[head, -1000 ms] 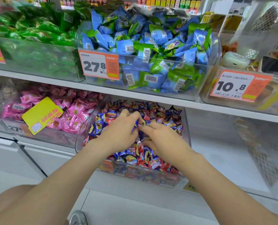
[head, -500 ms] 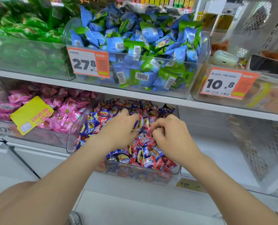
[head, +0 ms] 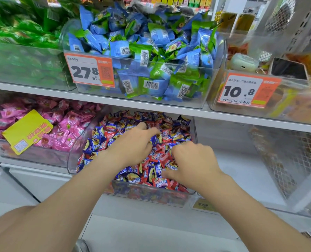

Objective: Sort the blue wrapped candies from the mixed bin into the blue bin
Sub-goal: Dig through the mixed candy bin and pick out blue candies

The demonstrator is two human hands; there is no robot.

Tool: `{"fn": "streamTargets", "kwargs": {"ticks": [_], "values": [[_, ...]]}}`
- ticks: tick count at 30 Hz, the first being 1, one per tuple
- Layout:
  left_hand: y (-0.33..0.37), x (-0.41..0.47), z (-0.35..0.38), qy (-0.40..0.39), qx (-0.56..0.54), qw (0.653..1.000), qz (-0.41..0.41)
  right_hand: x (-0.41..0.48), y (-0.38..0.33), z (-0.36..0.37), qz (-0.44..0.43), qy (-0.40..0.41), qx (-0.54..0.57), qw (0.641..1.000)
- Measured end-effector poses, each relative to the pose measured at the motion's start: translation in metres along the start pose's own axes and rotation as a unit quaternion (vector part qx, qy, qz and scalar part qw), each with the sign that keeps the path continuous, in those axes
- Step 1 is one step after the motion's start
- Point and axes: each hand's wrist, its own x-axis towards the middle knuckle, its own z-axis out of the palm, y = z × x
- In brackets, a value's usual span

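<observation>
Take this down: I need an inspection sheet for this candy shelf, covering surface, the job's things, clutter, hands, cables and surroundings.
Surface: white shelf in two tiers, with clear bins on both.
Job's things: mixed bin on the lower tier, heaped with blue and red wrapped candies; which bin is the blue one cannot be told.
Clutter: yellow tag askew on the front of the pink candy bin.
Hands: left hand and right hand are both in the mixed bin, fingers curled into the candies; any grip is hidden.
Cables: nothing seen.
Surroundings: blue and green packets directly above, behind a 27.8 price tag; a 10.8 price tag to the right.
</observation>
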Motion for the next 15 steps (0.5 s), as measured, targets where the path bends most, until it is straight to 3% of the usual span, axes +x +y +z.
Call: {"fn": "streamTargets", "kwargs": {"ticks": [5,9,13,15], "values": [[-0.001,0.003,0.007,-0.009,0.048,0.999,-0.008,0.001,0.006,-0.001,-0.043,-0.022,-0.013,0.999],[0.001,0.000,0.003,0.018,0.062,0.998,-0.019,-0.006,0.016,-0.008,-0.007,0.022,0.140,0.990],[0.017,-0.017,-0.013,0.056,-0.076,0.995,-0.021,-0.013,0.044,-0.020,0.092,0.083,0.259,0.958],[0.033,-0.032,-0.017,0.056,-0.158,0.986,-0.002,-0.019,0.071,-0.016,0.143,0.031,0.263,0.954]]}}
